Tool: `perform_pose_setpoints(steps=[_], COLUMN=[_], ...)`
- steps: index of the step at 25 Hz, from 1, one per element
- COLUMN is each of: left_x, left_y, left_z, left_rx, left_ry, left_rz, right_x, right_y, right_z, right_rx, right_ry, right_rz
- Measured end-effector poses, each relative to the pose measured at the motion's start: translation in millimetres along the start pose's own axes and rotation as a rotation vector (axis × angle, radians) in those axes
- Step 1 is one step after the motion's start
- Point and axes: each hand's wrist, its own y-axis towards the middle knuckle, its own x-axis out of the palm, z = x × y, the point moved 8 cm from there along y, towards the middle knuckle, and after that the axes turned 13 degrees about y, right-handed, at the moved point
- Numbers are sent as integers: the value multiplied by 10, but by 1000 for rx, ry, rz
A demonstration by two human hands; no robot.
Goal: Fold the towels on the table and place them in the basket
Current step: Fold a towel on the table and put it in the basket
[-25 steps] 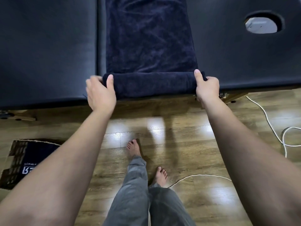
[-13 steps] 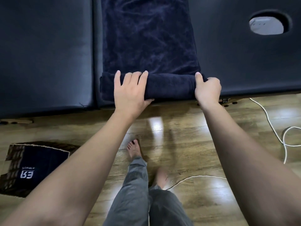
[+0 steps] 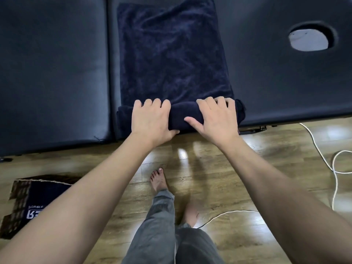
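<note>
Dark navy plush towel (image 3: 171, 54) lies on the black bench (image 3: 53, 73), its near end rolled into a thick tube at the bench's front edge. Left hand (image 3: 152, 119) and right hand (image 3: 215, 119) each rest on the roll, fingers curled over its top.

1. One view only: a wide-angle camera worn on the person's head.
2. It faces forward and steeply down, over both forearms, onto the near edge of the table (image 3: 53, 73) and the floor (image 3: 238, 178).
3. It sits close: the forearms fill the lower corners, and the person's own legs and feet show at bottom centre.
4. Straight edges bow toward the borders.
</note>
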Motion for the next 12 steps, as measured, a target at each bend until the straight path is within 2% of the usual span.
perform_pose_setpoints(steps=[5, 7, 8, 10, 12], left_x=[44, 74, 60, -1, 13], left_y=[33, 74, 89, 56, -74], left_z=[-76, -123, -142, -119, -13], left_rx=[10, 14, 11, -13, -48], left_ry=[-94, -147, -153, -105, -11], left_rz=[-179, -231, -200, -40, 49], right_x=[-51, -43, -39, -29, 19], right_y=[117, 191, 238, 361, 486], right_z=[-23, -26, -23, -36, -4], right_rx=[-99, -84, -68, -36, 7], right_ry=[2, 10, 14, 19, 65], right_rz=[61, 25, 2, -71, -192])
